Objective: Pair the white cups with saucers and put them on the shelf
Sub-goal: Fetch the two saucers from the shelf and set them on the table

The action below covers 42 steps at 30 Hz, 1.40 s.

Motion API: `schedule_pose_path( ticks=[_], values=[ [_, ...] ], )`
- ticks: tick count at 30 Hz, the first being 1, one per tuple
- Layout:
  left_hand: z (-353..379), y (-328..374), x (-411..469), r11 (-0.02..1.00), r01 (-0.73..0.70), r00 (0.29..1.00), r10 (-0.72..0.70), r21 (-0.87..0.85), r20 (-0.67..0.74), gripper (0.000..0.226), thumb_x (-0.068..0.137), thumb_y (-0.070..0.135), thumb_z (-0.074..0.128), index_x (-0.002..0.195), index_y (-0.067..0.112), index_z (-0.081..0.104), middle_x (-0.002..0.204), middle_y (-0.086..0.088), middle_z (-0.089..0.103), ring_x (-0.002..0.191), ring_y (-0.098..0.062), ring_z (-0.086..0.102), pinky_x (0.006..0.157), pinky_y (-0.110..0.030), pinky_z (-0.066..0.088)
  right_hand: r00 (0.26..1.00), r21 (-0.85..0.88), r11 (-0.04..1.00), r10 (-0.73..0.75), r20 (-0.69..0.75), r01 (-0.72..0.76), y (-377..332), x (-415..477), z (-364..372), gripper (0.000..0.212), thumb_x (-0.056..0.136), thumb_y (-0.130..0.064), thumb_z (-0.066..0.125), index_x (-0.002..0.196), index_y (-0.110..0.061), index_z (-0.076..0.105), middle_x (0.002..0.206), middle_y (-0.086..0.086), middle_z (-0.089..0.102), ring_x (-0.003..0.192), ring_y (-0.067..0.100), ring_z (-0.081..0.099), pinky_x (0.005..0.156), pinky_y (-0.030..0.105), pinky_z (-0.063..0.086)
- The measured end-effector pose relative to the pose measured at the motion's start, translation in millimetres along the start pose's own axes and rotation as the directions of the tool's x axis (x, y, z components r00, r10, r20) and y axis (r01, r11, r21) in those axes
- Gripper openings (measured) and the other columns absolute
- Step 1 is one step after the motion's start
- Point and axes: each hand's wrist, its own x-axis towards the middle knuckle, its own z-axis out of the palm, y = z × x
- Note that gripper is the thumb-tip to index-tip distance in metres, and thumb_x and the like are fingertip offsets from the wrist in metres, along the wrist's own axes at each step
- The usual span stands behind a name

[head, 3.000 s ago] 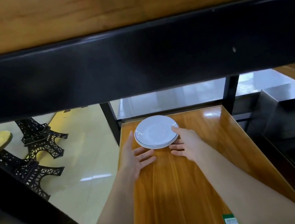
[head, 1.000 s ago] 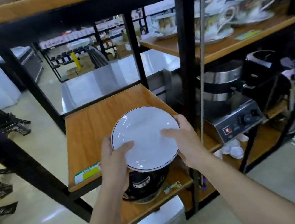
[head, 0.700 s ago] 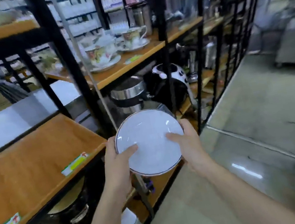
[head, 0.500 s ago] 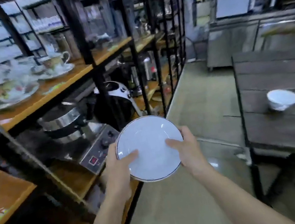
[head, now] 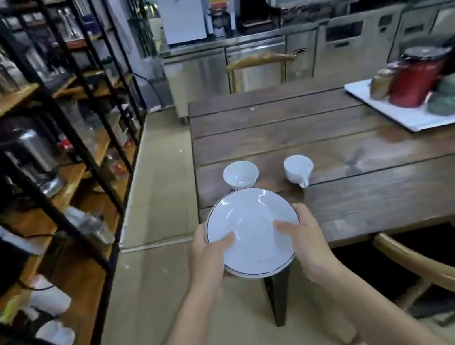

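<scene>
You hold the white saucers [head: 253, 228] w/ both hands, at the near-left corner of the dark wood table [head: 375, 191]; whether it's one or a stack, can't tell. Your left hand [head: 207, 255] grips the left rim, thumb on top, fingers under. Your right hand [head: 307, 237] clamps the right rim the same way. Two white cups stand on the table just beyond the saucers: left cup [head: 240, 174] upright, right cup [head: 298, 168] w/ handle toward you. Black-framed shelf [head: 48, 179] runs along your left, well apart from the cups.
</scene>
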Motion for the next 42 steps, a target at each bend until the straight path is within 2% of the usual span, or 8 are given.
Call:
schedule_pose_path(
  ticks=[6, 9, 12, 15, 21, 31, 36, 42],
  values=[
    [58, -23, 67, 0.974, 0.08, 0.991, -0.101, 0.214, 0.089, 0.03, 0.087, 0.007, 0.058, 0.115, 0.015, 0.053, 0.109, -0.004, 0.065, 0.103, -0.026, 0.062, 0.085, -0.045, 0.053, 0.985, -0.142, 0.987, 0.054, -0.162, -0.078, 20, 62, -42, 0.022, 0.088, -0.008, 0.051, 0.108, -0.016, 0.047, 0.106, 0.003, 0.059, 0.1, 0.024, 0.057, 0.072, 0.031, 0.047],
    [74, -34, 101, 0.944, 0.099, 0.983, -0.142, 0.314, 0.118, 0.026, 0.087, 0.006, 0.053, 0.112, 0.011, 0.054, 0.112, -0.01, 0.065, 0.104, -0.028, 0.061, 0.08, -0.041, 0.054, 0.967, -0.255, 0.953, 0.106, -0.23, -0.165, 32, 93, -49, 0.026, 0.088, -0.012, 0.053, 0.113, -0.009, 0.048, 0.113, 0.01, 0.061, 0.099, 0.027, 0.058, 0.074, 0.033, 0.045],
    [82, -44, 130, 0.914, 0.148, 0.975, -0.198, 0.378, 0.097, 0.024, 0.088, 0.005, 0.052, 0.111, 0.01, 0.053, 0.11, -0.01, 0.063, 0.103, -0.028, 0.06, 0.088, -0.048, 0.053, 0.952, -0.335, 0.912, 0.147, -0.268, -0.235, 38, 118, -51, 0.03, 0.089, -0.015, 0.054, 0.117, -0.005, 0.048, 0.112, 0.01, 0.06, 0.096, 0.025, 0.056, 0.068, 0.029, 0.042],
    [88, -53, 157, 0.893, 0.157, 0.973, -0.214, 0.422, 0.091, 0.025, 0.086, 0.007, 0.053, 0.111, 0.007, 0.055, 0.11, -0.013, 0.064, 0.1, -0.029, 0.062, 0.082, -0.044, 0.054, 0.946, -0.393, 0.884, 0.143, -0.292, -0.254, 43, 141, -52, 0.028, 0.087, -0.013, 0.057, 0.113, -0.004, 0.052, 0.106, 0.009, 0.061, 0.09, 0.023, 0.056, 0.055, 0.022, 0.038],
    [93, -60, 185, 0.867, 0.216, 0.951, -0.29, 0.449, 0.104, 0.027, 0.083, 0.003, 0.051, 0.109, 0.006, 0.059, 0.105, -0.013, 0.067, 0.097, -0.031, 0.065, 0.065, -0.036, 0.057, 0.934, -0.385, 0.883, 0.14, -0.328, -0.267, 54, 168, -57, 0.019, 0.083, -0.01, 0.063, 0.098, -0.006, 0.052, 0.094, 0.008, 0.061, 0.083, 0.022, 0.057, 0.054, 0.022, 0.039],
    [94, -73, 197, 0.884, 0.266, 0.961, -0.275, 0.384, -0.032, 0.026, 0.078, 0.003, 0.065, 0.103, 0.009, 0.063, 0.095, -0.006, 0.071, 0.093, -0.029, 0.067, 0.078, -0.041, 0.056, 0.93, -0.46, 0.847, 0.101, -0.354, -0.267, 70, 185, -60, 0.025, 0.082, -0.016, 0.066, 0.105, -0.007, 0.057, 0.1, 0.007, 0.063, 0.087, 0.02, 0.058, 0.061, 0.023, 0.042],
    [92, -72, 196, 0.871, 0.236, 0.972, -0.216, 0.43, -0.095, 0.023, 0.079, 0.005, 0.069, 0.08, 0.023, 0.054, 0.081, 0.004, 0.065, 0.087, -0.027, 0.065, 0.081, -0.046, 0.057, 0.933, -0.523, 0.81, 0.078, -0.352, -0.266, 76, 191, -59, 0.025, 0.083, -0.021, 0.065, 0.105, -0.01, 0.06, 0.107, 0.006, 0.061, 0.092, 0.02, 0.055, 0.076, 0.03, 0.041],
    [96, -69, 196, 0.821, 0.224, 0.974, -0.174, 0.525, -0.144, 0.019, 0.081, 0.012, 0.071, 0.091, 0.017, 0.056, 0.081, 0.002, 0.059, 0.078, -0.02, 0.057, 0.077, -0.037, 0.054, 0.928, -0.62, 0.727, 0.064, -0.366, -0.295, 75, 195, -58, 0.042, 0.083, -0.026, 0.067, 0.117, -0.005, 0.053, 0.12, 0.006, 0.042, 0.096, 0.021, 0.051, 0.086, 0.038, 0.045]
  ],
)
